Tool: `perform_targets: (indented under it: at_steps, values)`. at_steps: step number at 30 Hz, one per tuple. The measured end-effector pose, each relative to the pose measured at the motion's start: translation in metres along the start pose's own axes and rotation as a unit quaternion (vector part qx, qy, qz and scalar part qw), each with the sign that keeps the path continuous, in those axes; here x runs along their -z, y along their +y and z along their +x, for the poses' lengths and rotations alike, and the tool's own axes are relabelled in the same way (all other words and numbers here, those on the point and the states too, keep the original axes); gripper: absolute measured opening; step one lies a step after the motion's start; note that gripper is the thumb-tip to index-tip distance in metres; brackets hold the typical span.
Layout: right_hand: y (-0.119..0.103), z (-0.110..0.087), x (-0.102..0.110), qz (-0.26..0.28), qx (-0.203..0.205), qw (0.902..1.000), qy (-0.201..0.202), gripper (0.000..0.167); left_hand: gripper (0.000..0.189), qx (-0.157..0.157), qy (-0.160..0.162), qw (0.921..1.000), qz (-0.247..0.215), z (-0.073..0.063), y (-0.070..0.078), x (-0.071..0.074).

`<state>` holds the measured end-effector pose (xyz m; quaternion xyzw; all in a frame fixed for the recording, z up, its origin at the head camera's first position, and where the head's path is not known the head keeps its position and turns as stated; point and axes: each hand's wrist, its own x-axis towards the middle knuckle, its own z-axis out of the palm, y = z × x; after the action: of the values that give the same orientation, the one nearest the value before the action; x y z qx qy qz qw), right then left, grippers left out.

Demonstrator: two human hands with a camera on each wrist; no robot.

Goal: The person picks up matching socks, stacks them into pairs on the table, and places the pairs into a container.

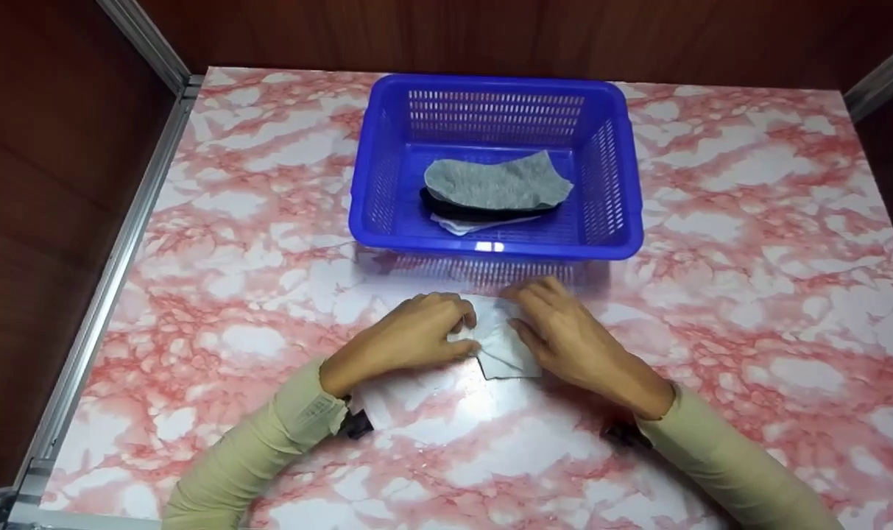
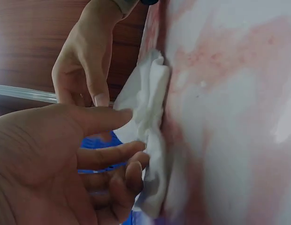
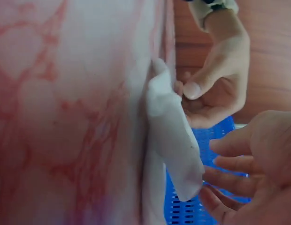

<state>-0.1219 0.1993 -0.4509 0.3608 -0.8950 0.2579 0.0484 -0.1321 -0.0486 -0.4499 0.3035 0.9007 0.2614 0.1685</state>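
Observation:
A white sock (image 1: 501, 342), wrinkled and partly folded over, lies on the table between the two hands. My left hand (image 1: 417, 331) is at its left side, with thumb and fingers apart; in the left wrist view the fingertips (image 2: 138, 147) come up against the bunched cloth. At the sock's right side is my right hand (image 1: 567, 342), its fingers loosely bent and spread. The right wrist view shows those fingertips (image 3: 206, 173) beside the sock's rounded end (image 3: 183, 183). Part of the sock is hidden under the hands.
A blue plastic basket (image 1: 630, 221) stands just beyond the hands. Inside it a grey sock (image 1: 490, 184) lies on a black one (image 1: 483, 213), with a white piece (image 1: 457, 224) below. The table (image 1: 711, 294) has a red-and-white marbled top; brown panels (image 1: 490, 33) rise behind and beside it.

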Motion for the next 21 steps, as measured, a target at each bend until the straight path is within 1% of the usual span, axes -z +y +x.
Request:
perform_targets:
  at_steps: [3,5,6,8,10,12,13,15,17,19,21]
  values:
    - [0.0,0.002,-0.006,-0.012,0.02,0.9993,-0.028,0.043,0.033,0.021,-0.004,0.9997,0.005,0.001,0.001,-0.004]
    - [0.0,0.002,-0.008,-0.009,0.023,0.9989,-0.04,0.047,0.03,0.031,-0.006,0.9995,0.005,0.002,0.001,-0.006]
    - [0.0,0.002,-0.007,-0.006,0.02,0.9989,-0.043,0.049,0.028,0.036,-0.008,0.9993,-0.004,0.002,0.001,-0.006]
    - [0.0,0.0,-0.001,0.011,0.013,0.9988,-0.045,0.051,0.025,0.041,-0.009,0.9986,-0.031,0.002,0.001,-0.004]
    - [0.001,-0.002,0.01,0.036,0.0,0.9984,-0.043,0.051,0.023,0.046,-0.006,0.9967,-0.067,0.001,0.001,0.0]
    - [0.003,-0.005,0.023,0.058,-0.006,0.9977,-0.036,0.049,0.021,0.053,0.002,0.9939,-0.097,-0.002,0.001,0.007]
    - [0.005,-0.007,0.029,0.067,-0.004,0.9972,-0.032,0.046,0.021,0.057,0.007,0.9932,-0.101,-0.004,0.0,0.01]
    - [0.009,-0.011,0.039,0.077,0.007,0.9967,-0.027,0.041,0.019,0.066,0.014,0.9925,-0.102,-0.008,-0.001,0.017]
    - [0.014,-0.016,0.045,0.076,0.024,0.9963,-0.032,0.039,0.018,0.072,0.013,0.9932,-0.09,-0.012,-0.004,0.022]
    - [0.017,-0.021,0.049,0.066,0.034,0.9958,-0.054,0.038,0.017,0.077,0.007,0.9941,-0.076,-0.015,-0.006,0.025]
    - [0.019,-0.026,0.05,0.052,0.032,0.9937,-0.094,0.038,0.017,0.079,0.001,0.9951,-0.058,-0.017,-0.009,0.024]
